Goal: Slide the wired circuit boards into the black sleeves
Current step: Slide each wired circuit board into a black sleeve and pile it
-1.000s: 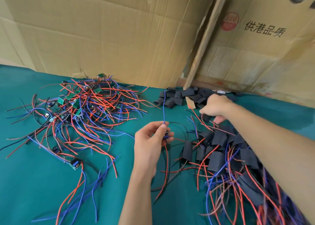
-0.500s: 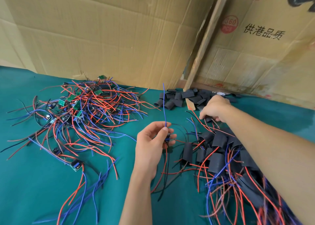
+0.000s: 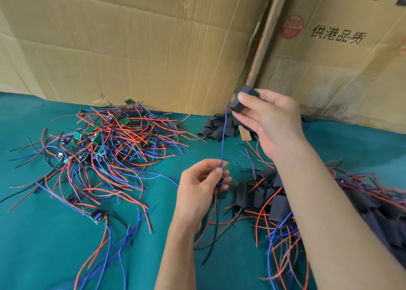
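Head view: right hand point(image 3: 271, 122) pinching black sleeve point(image 3: 243, 100) between thumb and fingertips, above blue wire point(image 3: 223, 136) tip; left hand point(image 3: 202, 184) fingers gripping circuit board point(image 3: 220, 182), near.

- The circuit board point(image 3: 220, 183) in the left hand point(image 3: 201, 188) is mostly hidden by its fingers.
- The sleeved pile point(image 3: 373, 201) at 4 o'clock runs off the frame's edge, partly behind the right forearm point(image 3: 329, 212).
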